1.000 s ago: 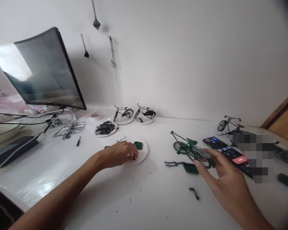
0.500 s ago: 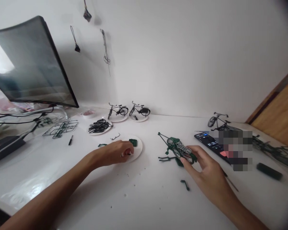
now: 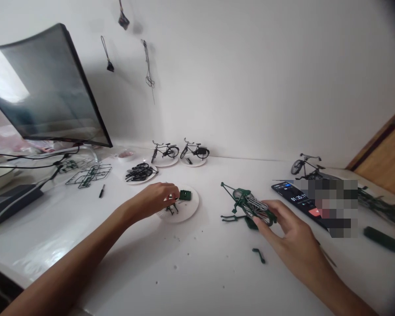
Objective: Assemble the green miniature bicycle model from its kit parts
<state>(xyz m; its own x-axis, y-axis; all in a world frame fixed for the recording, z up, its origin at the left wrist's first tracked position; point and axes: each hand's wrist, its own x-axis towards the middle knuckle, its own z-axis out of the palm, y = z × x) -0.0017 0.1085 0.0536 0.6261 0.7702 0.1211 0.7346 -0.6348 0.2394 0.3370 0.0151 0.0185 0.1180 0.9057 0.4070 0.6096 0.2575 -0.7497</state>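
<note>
My right hand (image 3: 288,232) grips a partly built green model bicycle (image 3: 245,202) by its wheel end, with thumb and fingers on either side. Just under it lie a thin green handlebar-like part (image 3: 229,218) and a dark green piece (image 3: 251,223), partly hidden. Over a white plate (image 3: 191,213), my left hand (image 3: 158,195) has its fingers curled together; whatever is between them is hidden. Small dark green parts (image 3: 173,208) show below those fingertips. Beside them on the plate sits a green box-shaped piece (image 3: 185,195).
Finished model bicycles (image 3: 166,151) stand on plates by the wall, near a plate of black parts (image 3: 141,172). Green part frames (image 3: 90,174) and a small screwdriver (image 3: 102,191) lie left. A phone (image 3: 292,199) lies right; a bent green part (image 3: 259,255) lies in front.
My left hand has lifted slightly away from the near side of the plate, uncovering small green parts. My right hand keeps its hold on the model bicycle. The whole view has shifted a little.
</note>
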